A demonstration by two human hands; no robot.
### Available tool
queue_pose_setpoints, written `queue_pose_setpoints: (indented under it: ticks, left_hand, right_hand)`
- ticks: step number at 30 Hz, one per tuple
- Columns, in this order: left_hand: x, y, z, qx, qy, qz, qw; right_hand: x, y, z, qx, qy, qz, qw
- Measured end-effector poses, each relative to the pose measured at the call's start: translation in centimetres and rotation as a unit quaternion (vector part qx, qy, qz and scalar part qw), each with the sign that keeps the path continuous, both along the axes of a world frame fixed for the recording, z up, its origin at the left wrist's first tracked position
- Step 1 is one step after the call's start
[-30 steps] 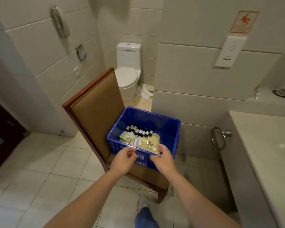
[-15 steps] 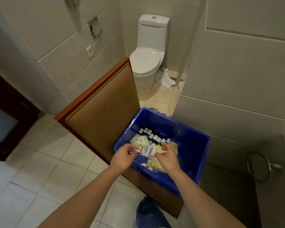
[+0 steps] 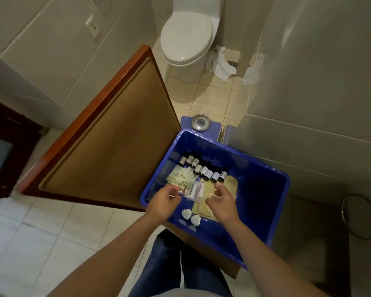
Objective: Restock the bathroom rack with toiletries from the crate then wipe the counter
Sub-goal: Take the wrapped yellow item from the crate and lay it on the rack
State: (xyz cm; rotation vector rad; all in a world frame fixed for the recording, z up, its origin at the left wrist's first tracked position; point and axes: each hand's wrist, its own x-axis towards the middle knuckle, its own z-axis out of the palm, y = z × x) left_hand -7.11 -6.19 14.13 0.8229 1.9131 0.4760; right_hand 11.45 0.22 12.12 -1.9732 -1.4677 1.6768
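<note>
Crate [image 3: 263, 202], blue, on the seat of a chair [image 3: 107, 146], both hands inside its near-left part. Left hand [image 3: 165, 200] has its fingers curled, grip half closed, fingertips at the near edge of the pale sachets [image 3: 178, 176] and just beside a clear packet [image 3: 194, 190]; cannot tell whether it pinches anything. Right hand [image 3: 221, 200] hangs over the yellow packets [image 3: 230, 183], grip loosely curled, thumb and fingers apart, nothing held; row of dark bottles [image 3: 204, 168] lies just beyond the sachets, two white heart-shaped pieces [image 3: 185, 214] between the wrists, toilet [image 3: 186, 35] far off.
</note>
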Motion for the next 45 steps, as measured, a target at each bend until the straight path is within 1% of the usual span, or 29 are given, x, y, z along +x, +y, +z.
queue_pose_setpoints:
  ticks: [7, 12, 15, 18, 26, 30, 34, 36, 40, 42, 45]
  left_hand:
    - [0.0, 2.3, -5.2, -0.049, -0.02, -0.049, 0.997]
    - [0.5, 3.5, -9.7, -0.063, -0.042, -0.071, 0.995]
    - [1.0, 4.2, -12.0, -0.07, -0.038, -0.088, 0.993]
    - [1.9, 5.1, -14.0, -0.083, -0.06, -0.099, 0.99]
    - [3.8, 6.0, -18.8, -0.096, -0.051, -0.126, 0.986]
    - [4.7, 5.9, -20.1, -0.103, -0.033, -0.15, 0.983]
    - [5.4, 6.1, -20.5, -0.13, 0.049, -0.163, 0.977]
    - [5.8, 6.0, -20.4, -0.155, 0.069, -0.17, 0.971]
    - [6.4, 6.0, -20.2, -0.172, 0.072, -0.178, 0.966]
    - [6.6, 6.0, -20.2, -0.171, 0.061, -0.177, 0.967]
    - [6.9, 6.0, -20.3, -0.168, 0.054, -0.17, 0.969]
  right_hand:
    - [-0.5, 0.8, -4.4, -0.038, -0.027, -0.037, 0.998]
    - [-0.6, 0.5, -8.2, -0.072, -0.03, -0.075, 0.994]
    - [-0.6, 0.5, -10.2, -0.085, -0.033, -0.085, 0.992]
    - [-0.4, 0.7, -12.1, -0.09, -0.034, -0.096, 0.991]
    - [0.8, 1.1, -16.2, -0.078, -0.058, -0.114, 0.989]
    - [1.7, 1.1, -17.4, -0.063, -0.078, -0.118, 0.988]
    - [2.6, 1.2, -17.6, -0.038, -0.119, -0.112, 0.986]
    - [3.0, 1.2, -17.6, -0.03, -0.139, -0.118, 0.983]
    - [3.2, 1.3, -17.6, -0.033, -0.167, -0.111, 0.979]
    - [3.2, 1.2, -17.7, -0.053, -0.181, -0.101, 0.977]
    - [3.2, 1.0, -17.7, -0.084, -0.179, -0.103, 0.975]
